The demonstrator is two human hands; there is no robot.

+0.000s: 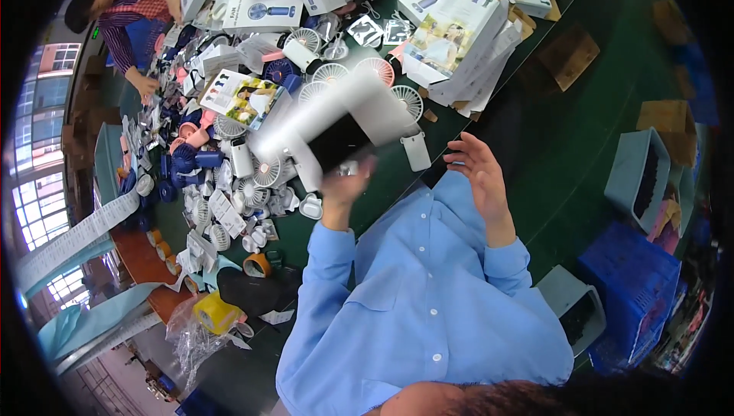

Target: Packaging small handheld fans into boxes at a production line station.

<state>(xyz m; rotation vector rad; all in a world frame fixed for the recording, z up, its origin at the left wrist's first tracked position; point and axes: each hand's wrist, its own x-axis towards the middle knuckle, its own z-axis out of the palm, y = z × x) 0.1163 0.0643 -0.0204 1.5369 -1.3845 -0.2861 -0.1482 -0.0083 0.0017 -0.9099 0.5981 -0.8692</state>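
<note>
My left hand [348,190] grips the near end of a white carton [350,102], which is smeared by motion above the green table. A black area shows on the carton's near side; I cannot tell whether it is an opening. My right hand [480,175] is raised to the right of the carton, fingers apart, with nothing in it. Between the two hands, near the table edge, lies a white handheld fan [417,151] with a round grille. More white and pink fans [376,69] lie behind the carton, partly hidden by it.
Fans and parts in white, navy and pink [264,171] heap up at left. Printed fan boxes [264,12] stand at the back, beside stacked picture cartons [453,34]. A co-worker [141,7] reaches in at far left. Tape rolls [256,265] lie near left; bins [638,175] stand at right.
</note>
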